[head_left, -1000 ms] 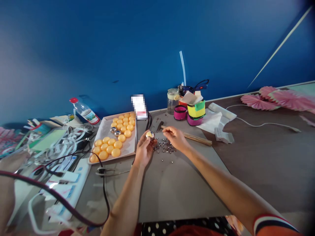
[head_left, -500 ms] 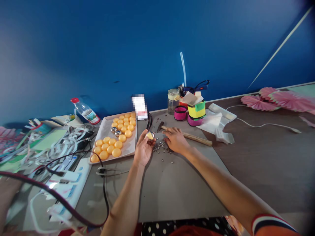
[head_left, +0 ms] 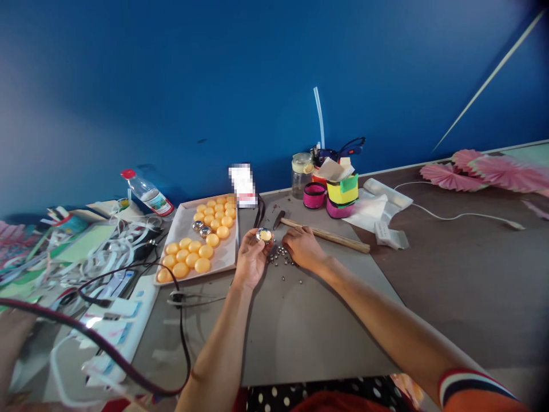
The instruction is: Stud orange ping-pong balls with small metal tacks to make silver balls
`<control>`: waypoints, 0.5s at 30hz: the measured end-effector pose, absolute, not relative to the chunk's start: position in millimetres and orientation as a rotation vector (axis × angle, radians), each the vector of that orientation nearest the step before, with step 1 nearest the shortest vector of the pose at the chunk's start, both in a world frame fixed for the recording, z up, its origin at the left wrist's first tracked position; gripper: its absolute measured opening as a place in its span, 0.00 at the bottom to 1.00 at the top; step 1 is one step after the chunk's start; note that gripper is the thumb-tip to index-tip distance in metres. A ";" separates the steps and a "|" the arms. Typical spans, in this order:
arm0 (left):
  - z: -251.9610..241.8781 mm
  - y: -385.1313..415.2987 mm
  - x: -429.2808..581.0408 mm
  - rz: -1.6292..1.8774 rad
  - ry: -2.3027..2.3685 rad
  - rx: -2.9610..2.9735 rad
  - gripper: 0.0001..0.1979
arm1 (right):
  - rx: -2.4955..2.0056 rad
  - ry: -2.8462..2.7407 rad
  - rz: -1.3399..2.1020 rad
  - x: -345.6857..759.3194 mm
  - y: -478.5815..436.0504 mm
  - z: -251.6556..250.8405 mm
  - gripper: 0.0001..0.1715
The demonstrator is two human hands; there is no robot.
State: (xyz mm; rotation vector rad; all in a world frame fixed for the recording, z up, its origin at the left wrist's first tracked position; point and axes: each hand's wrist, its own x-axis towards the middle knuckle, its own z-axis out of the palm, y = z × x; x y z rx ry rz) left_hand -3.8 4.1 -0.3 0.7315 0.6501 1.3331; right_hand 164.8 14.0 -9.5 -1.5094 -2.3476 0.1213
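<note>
My left hand (head_left: 251,260) is closed around a ball (head_left: 265,235) that is shiny silver at its edge with a pale yellow-orange patch showing. To its right, my right hand (head_left: 303,247) rests with bent fingers at a pile of tiny silver beads or studs (head_left: 281,253); its fingertips press together, and what lies between them is hidden. Behind that hand lies a hammer (head_left: 338,236) with a wooden handle. A shallow white tray (head_left: 223,257) on the left carries many orange balls (head_left: 203,265) and two silver-covered balls (head_left: 205,232).
A phone (head_left: 243,184) stands against the blue wall. A glass jar (head_left: 302,176) and bright fabric containers (head_left: 342,191) stand at the back. On the left are a tilted bottle (head_left: 154,197), power strips (head_left: 139,309) and tangled cables. Pink paper fans (head_left: 493,171) lie far right.
The ball in my left hand has turned, with its orange patch facing more to the right. My right hand has drawn slightly left and its fingers are more bent over the pile.
</note>
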 end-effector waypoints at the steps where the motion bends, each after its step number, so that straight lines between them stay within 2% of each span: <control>1: -0.4 4.2 -3.9 1.337 0.652 0.729 0.18 | -1.495 -2.317 0.134 165.6 13.9 -9.3 0.11; 8: 1.8 3.3 -3.3 1.326 0.710 0.728 0.22 | -1.301 -1.962 0.369 166.8 15.4 -7.0 0.09; 11: 3.7 2.0 -2.9 1.325 0.729 0.735 0.23 | -1.229 -1.782 0.641 163.2 15.9 -1.6 0.07; 15: 4.4 1.7 -1.8 1.327 0.750 0.766 0.22 | -1.130 -1.521 1.014 162.2 15.3 5.8 0.10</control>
